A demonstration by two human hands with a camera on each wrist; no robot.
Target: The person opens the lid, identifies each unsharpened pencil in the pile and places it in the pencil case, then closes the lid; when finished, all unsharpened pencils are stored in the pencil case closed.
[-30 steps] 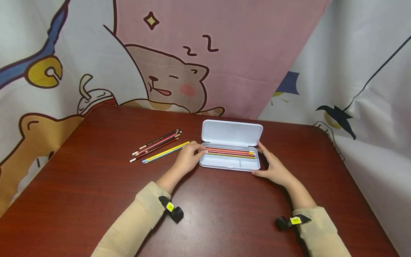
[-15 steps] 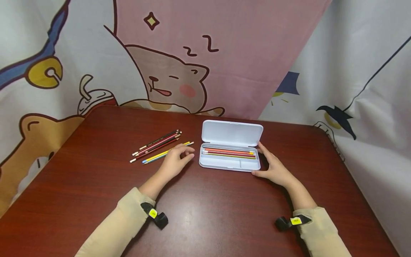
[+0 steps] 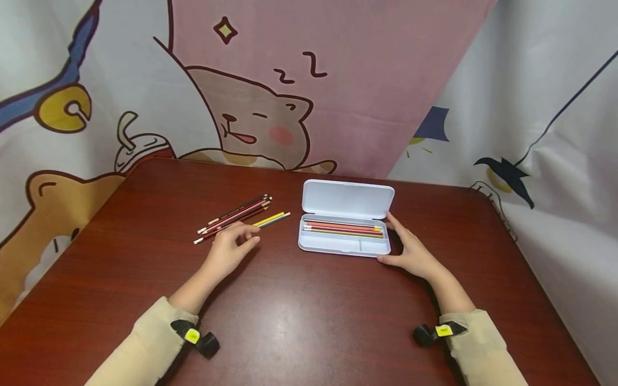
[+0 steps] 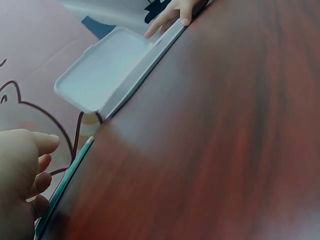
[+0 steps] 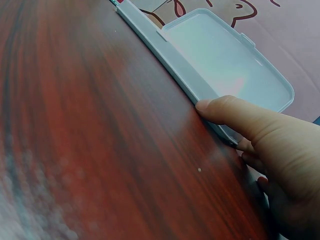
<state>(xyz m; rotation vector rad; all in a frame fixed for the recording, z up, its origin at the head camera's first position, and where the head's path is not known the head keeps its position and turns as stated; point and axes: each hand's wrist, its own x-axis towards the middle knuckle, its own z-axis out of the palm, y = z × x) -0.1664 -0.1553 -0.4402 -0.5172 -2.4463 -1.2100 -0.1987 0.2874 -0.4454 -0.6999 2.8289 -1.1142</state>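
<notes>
My left hand (image 3: 229, 249) hovers over the near ends of a yellow pencil (image 3: 269, 219) and a blue pencil (image 3: 277, 220). Its fingers are loosely bent, with nothing seen between them; in the left wrist view the blue-green pencil (image 4: 65, 182) lies beside the fingertips. A white pencil case (image 3: 330, 246) stands with its lid (image 3: 347, 198) raised. Several pencils (image 3: 345, 231) lie in its rear compartment. My right hand (image 3: 415, 252) holds the case's right end, thumb at the front corner, a finger at the back one. In the right wrist view the thumb (image 5: 225, 110) presses the front wall.
Several dark red and black pencils (image 3: 241, 215) lie in a loose bunch left of the case, behind my left hand. Everything rests on a reddish-brown wooden table (image 3: 309, 316). A printed cartoon curtain (image 3: 367, 107) hangs along the table's far edge.
My left hand has drawn back leftward from the case's left end to the yellow and blue pencils. A pencil now lies free in the case. My right hand stays put.
</notes>
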